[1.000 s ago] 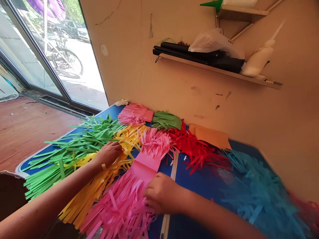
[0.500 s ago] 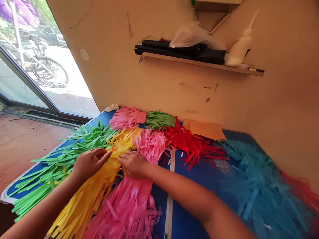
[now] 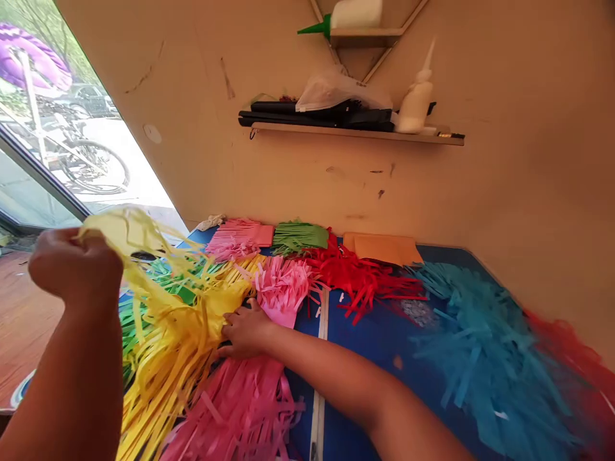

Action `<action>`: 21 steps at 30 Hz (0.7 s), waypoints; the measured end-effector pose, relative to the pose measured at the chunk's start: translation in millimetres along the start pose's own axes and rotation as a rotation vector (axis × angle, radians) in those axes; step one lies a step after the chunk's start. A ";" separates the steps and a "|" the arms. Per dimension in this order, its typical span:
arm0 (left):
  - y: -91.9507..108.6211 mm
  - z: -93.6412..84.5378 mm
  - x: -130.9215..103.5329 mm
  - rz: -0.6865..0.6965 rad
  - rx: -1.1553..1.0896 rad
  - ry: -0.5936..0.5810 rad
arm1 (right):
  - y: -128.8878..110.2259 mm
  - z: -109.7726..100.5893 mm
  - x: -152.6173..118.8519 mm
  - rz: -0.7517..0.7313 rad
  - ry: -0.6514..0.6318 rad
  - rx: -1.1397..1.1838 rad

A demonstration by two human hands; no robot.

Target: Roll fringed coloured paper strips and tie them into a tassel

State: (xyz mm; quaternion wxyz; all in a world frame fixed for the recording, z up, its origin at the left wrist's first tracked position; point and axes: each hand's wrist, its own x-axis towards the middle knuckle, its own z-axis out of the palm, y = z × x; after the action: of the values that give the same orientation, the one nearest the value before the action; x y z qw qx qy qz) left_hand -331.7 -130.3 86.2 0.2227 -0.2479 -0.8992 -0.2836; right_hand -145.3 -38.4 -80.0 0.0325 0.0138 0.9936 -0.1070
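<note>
A tan wall (image 3: 288, 186) fills most of the background, scuffed with dark marks below a narrow shelf (image 3: 355, 133); a smaller shelf (image 3: 368, 38) sits higher up. A round white plate (image 3: 152, 134) is set in the wall at left. Beyond the glass door (image 3: 45, 170), strong daylight washes over a bicycle (image 3: 93, 168) and a parked car (image 3: 89, 100). The floor (image 3: 22, 320) is reddish. The blue bench (image 3: 358, 333) stands against the wall, a pale strip (image 3: 323, 310) running across its top.
</note>
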 end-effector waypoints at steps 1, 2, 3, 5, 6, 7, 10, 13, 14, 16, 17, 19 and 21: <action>19.5 -9.0 1.7 0.008 0.026 0.032 | -0.7 -5.5 -2.7 0.000 -0.005 0.011; 40.7 -17.9 -1.3 0.050 0.077 0.039 | -2.6 -12.8 -7.7 0.001 0.003 0.023; 62.1 -26.3 -9.2 0.164 0.123 0.048 | -5.6 -21.2 -15.2 0.011 0.041 0.045; 99.8 -39.2 -38.1 0.453 0.171 0.102 | -15.0 -38.3 -38.8 0.068 0.214 0.177; 113.7 -42.6 -57.8 0.604 0.188 0.093 | -20.5 -45.0 -54.8 0.109 0.320 0.261; 123.2 -43.3 -79.9 0.773 0.202 0.049 | -25.7 -49.2 -73.6 0.158 0.420 0.348; 126.1 -27.2 -150.9 1.131 0.071 -0.048 | -34.7 -42.0 -144.2 0.327 0.568 0.516; 110.7 11.9 -214.7 1.175 -0.174 -0.145 | -32.0 -9.4 -229.8 0.497 0.579 0.526; 107.9 26.4 -233.1 1.190 -0.225 -0.228 | -30.1 2.9 -258.6 0.608 0.572 0.469; 110.4 50.1 -265.3 1.171 -0.274 -0.359 | -27.2 22.4 -309.6 0.909 0.552 0.310; 115.9 57.8 -278.3 1.149 -0.275 -0.416 | -26.4 28.1 -329.2 1.037 0.535 0.239; 132.6 64.5 -295.1 1.081 -0.259 -0.492 | -26.1 30.8 -351.5 1.098 0.480 0.172; 151.8 63.1 -297.1 1.015 -0.247 -0.535 | -25.4 25.6 -348.7 0.959 0.424 0.168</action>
State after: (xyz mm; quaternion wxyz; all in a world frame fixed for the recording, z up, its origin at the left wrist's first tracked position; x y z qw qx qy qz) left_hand -30.2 -77.4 -60.6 0.0655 -0.7346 -0.6531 -0.1716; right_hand 203.3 -75.8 -76.1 -0.1252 0.4906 0.8484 -0.1543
